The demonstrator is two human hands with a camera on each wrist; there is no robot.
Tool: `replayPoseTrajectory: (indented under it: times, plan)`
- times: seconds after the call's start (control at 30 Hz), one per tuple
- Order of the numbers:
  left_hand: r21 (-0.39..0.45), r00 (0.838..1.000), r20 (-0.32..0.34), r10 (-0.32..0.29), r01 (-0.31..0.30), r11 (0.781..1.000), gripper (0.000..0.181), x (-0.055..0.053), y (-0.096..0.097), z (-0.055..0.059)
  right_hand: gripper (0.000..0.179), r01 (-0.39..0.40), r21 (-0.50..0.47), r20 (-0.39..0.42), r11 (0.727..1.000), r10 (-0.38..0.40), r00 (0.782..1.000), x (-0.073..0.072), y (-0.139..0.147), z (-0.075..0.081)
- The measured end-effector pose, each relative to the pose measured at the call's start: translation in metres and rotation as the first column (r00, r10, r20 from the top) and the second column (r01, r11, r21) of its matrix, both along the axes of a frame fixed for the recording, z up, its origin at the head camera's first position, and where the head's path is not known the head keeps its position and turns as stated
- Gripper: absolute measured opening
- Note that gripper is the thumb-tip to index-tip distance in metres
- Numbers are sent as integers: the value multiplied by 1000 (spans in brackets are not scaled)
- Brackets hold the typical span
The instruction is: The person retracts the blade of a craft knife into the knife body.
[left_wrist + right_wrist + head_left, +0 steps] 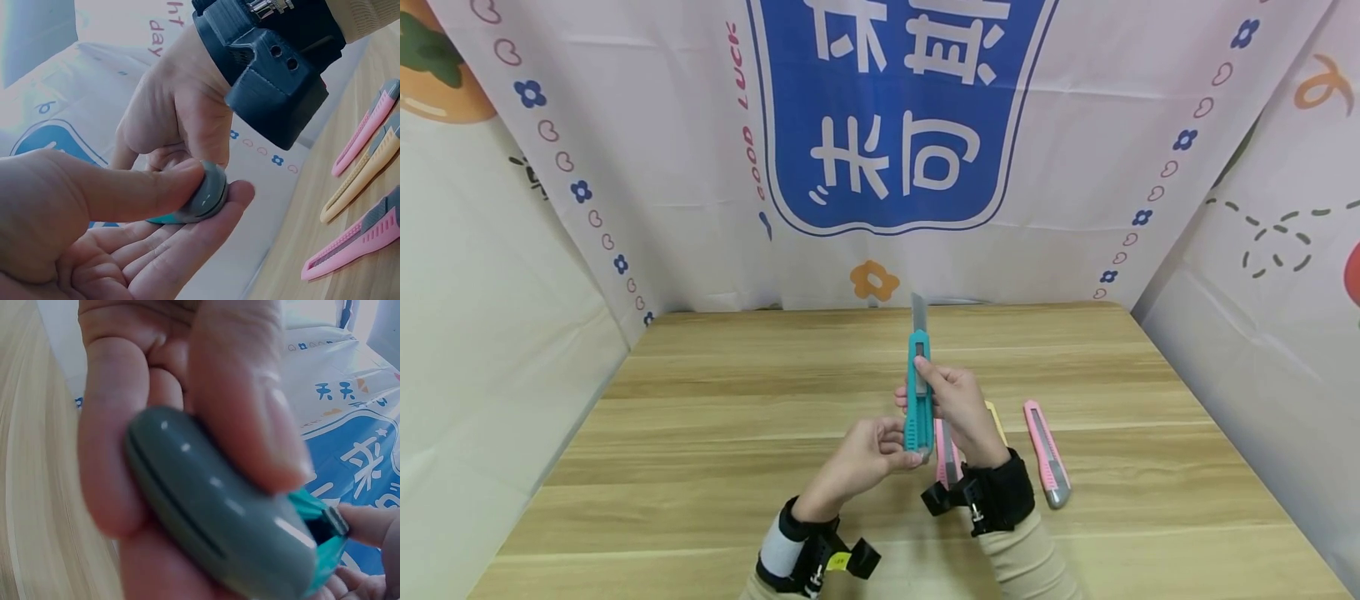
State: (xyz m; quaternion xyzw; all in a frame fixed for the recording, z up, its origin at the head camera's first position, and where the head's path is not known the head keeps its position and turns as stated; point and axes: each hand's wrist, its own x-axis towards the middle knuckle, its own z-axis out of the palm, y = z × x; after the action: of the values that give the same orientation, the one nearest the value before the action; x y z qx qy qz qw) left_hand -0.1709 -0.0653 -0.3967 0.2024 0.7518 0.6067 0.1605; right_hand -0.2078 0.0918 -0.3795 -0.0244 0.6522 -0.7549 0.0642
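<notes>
A teal box cutter [916, 421] is held upright over the table, its grey blade [919, 313] extended out of the top. The right hand [961, 408] grips its middle, with the thumb on the slider. At the bottom, the left hand [867, 457] pinches the grey end cap [209, 194] between thumb and fingers. Seen from the right wrist, that end cap [212, 500] fills the middle, with the left hand's thumb [250, 394] against it. The right thumb shows at the lower right by the slider.
On the wooden table [700, 433] lie a pink box cutter [1047, 454] right of the right hand, another pink cutter [947, 458] partly behind the right wrist, and a yellow one [356, 178] between them. Printed cloth [685, 167] walls the back and sides.
</notes>
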Motion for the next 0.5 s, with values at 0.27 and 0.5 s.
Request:
replayPoseTrajectory:
  times: [0.27,0.5]
  plan:
    - [1,1000,-1,-4,4,1000,35,1,0,1,47,-5,8,-15,1000,5,1000,0,-1,1]
    - [2,1000,5,-12,12,1000,33,1,0,0,45,-18,-1,-29,1000,18,999,0,-1,0]
